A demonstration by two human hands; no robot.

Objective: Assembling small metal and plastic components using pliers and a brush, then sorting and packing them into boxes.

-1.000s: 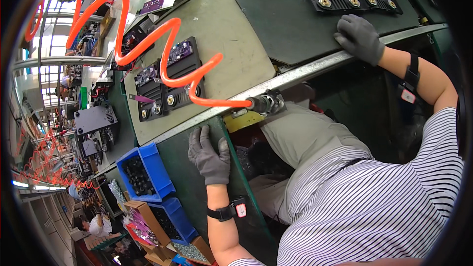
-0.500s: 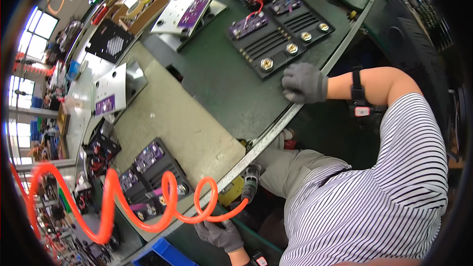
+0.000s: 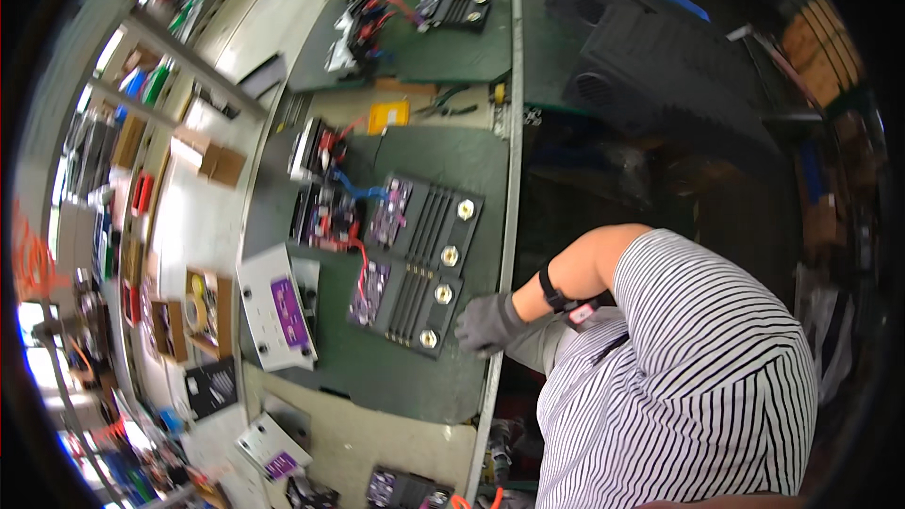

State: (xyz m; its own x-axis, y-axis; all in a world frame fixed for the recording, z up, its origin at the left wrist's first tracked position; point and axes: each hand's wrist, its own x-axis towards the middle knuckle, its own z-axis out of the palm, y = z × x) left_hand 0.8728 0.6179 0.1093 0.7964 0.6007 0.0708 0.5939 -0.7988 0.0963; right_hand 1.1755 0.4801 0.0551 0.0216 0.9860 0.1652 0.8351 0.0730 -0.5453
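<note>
My right hand (image 3: 488,324), in a grey glove, rests on the bench's near edge with its fingers curled; whatever they might hold is hidden. It is beside the corner of a black finned plate (image 3: 403,316), which carries a purple circuit board (image 3: 370,290) and round brass-coloured terminals. A second such plate (image 3: 432,226) adjoins it. Red and blue wires run from these boards to black-and-red assemblies (image 3: 330,217). At the bottom rim, only a sliver of my gloved left hand (image 3: 517,500) shows, next to an orange coiled hose (image 3: 460,501); its fingers cannot be made out.
White metal panels with purple boards stand on the bench, one large panel (image 3: 273,311) and one smaller panel (image 3: 269,443). Beyond are cardboard boxes (image 3: 209,306). Further along lie a yellow case (image 3: 388,116) and pliers (image 3: 452,104). A metal edge strip (image 3: 514,132) runs along the bench.
The view has swung toward the right part of the bench, bringing the wired assemblies fully into sight. The orange hose and my left hand have slid almost out at the bottom. My right hand stays curled.
</note>
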